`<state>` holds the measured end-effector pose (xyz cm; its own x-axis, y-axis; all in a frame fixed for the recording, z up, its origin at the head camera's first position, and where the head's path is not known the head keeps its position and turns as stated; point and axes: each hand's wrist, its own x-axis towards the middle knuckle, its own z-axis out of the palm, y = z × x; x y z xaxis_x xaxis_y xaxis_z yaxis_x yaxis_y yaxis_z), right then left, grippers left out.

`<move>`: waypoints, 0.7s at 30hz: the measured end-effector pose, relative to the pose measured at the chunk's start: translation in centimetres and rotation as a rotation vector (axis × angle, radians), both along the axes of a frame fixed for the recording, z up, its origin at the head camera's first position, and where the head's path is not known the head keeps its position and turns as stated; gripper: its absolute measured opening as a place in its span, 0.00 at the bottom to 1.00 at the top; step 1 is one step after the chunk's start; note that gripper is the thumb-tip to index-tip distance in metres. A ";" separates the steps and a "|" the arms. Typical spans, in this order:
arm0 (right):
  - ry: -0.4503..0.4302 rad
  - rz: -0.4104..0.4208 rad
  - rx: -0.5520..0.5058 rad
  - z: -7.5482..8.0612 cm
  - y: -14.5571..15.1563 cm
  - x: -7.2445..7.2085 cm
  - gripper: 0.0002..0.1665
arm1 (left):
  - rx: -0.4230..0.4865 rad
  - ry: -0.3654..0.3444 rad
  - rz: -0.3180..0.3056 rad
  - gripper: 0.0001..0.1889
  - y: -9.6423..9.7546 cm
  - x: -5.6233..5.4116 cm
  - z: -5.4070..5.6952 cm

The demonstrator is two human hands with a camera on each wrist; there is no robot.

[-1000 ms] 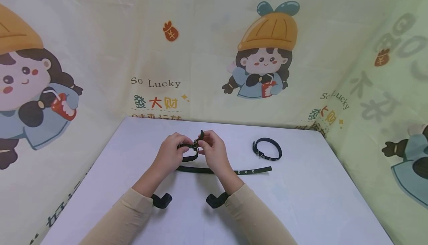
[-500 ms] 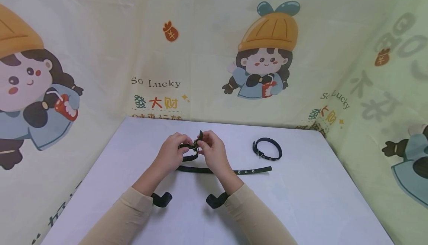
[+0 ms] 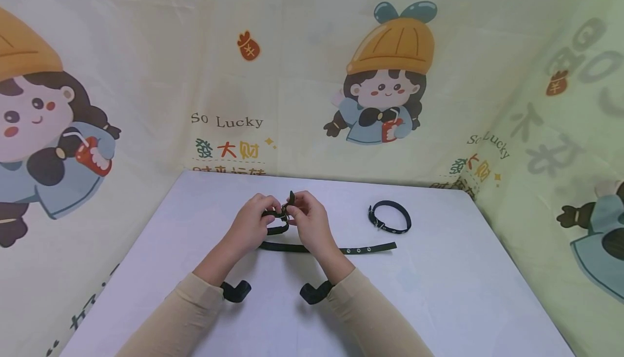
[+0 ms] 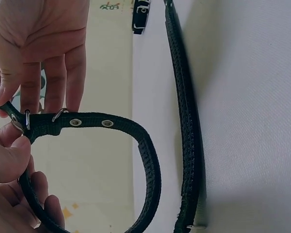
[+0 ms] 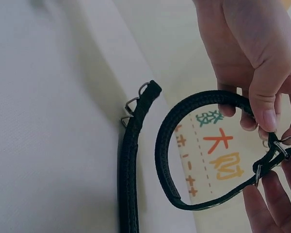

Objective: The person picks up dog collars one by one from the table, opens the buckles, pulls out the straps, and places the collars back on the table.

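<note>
Both hands work on a black pet collar (image 3: 278, 231) bent into a loop, raised above the table. My left hand (image 3: 251, 221) grips the loop beside the metal buckle (image 5: 281, 148), its thumb pressed along the strap in the right wrist view. With thumb and fingers, my right hand (image 3: 312, 219) pinches the strap's tip, which sticks up past the buckle. In the left wrist view, metal eyelets (image 4: 107, 123) and a D-ring (image 4: 60, 114) show on the band. A second collar (image 3: 370, 250) lies stretched out flat beneath the hands, partly hidden by the right wrist.
To the right, a third black collar (image 3: 397, 232) lies buckled into a ring on the white table (image 3: 439, 292). Black curved pieces (image 3: 236, 292) sit at both wrists, by the sleeve cuffs. A printed cloth (image 3: 302, 102) hangs around the table's back and sides.
The strap tip and the right hand's fingers have shifted very slightly left. Both hands keep their hold, and the two collars on the table stay where they were.
</note>
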<state>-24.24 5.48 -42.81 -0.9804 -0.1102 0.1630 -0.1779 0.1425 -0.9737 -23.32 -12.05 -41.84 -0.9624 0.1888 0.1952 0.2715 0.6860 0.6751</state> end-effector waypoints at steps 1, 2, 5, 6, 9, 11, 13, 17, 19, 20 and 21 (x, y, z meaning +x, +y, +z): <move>0.001 0.000 0.001 0.0 0.0 0.0 0.08 | 0.002 0.001 0.000 0.13 0.0 0.0 0.0; 0.003 0.000 0.003 0.0 0.0 0.1 0.08 | 0.005 0.002 0.001 0.13 0.0 0.0 -0.1; 0.005 0.003 -0.002 0.0 0.1 0.1 0.09 | 0.012 0.005 0.001 0.13 0.1 0.0 -0.3; 0.006 0.004 -0.003 -0.1 0.1 0.1 0.09 | 0.015 0.005 0.001 0.13 0.1 0.0 -0.3; 0.006 0.005 -0.010 -0.1 0.1 0.1 0.08 | 0.027 0.007 0.006 0.12 0.1 0.0 -0.5; 0.008 0.003 -0.008 -0.1 0.1 0.0 0.08 | 0.034 0.011 0.012 0.12 0.2 0.0 -0.6; 0.011 0.003 -0.008 -0.2 0.2 0.0 0.08 | 0.039 0.023 0.020 0.11 0.2 0.0 -0.6; 0.013 0.006 -0.007 -0.1 0.2 -0.1 0.08 | 0.013 0.082 0.032 0.10 0.1 0.0 -0.8; 0.011 0.006 -0.004 -0.1 0.3 -0.1 0.08 | -0.001 0.118 0.035 0.09 0.0 0.0 -1.0; 0.009 0.005 -0.002 0.0 0.3 0.0 0.08 | -0.009 0.135 0.036 0.09 -0.1 0.1 -1.0; 0.007 0.004 -0.002 0.0 0.3 -0.1 0.08 | -0.011 0.151 0.036 0.09 -0.1 0.0 -1.1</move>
<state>-24.29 5.79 -42.80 -0.9788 -0.1136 0.1704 -0.1856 0.1403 -0.9726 -23.27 -12.20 -42.95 -0.9285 0.1574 0.3364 0.3444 0.7040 0.6211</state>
